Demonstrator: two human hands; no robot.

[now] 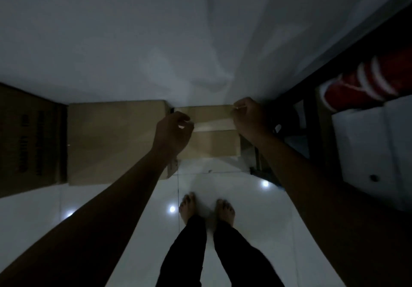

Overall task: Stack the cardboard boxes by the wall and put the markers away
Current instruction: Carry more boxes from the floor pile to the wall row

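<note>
A small cardboard box (211, 140) sealed with pale tape sits against the white wall (156, 41). My left hand (172, 132) grips its left side and my right hand (248, 117) grips its right far corner. To its left stands a larger cardboard box (116, 139), and beyond that a box with dark print (29, 139) at the left edge. No markers are visible in this dim view.
A dark shelf frame (312, 113) stands at the right, holding a red and white item (361, 84) and a white container (374, 148). My bare feet (207, 208) stand on glossy white floor tiles (111, 220) just in front of the boxes.
</note>
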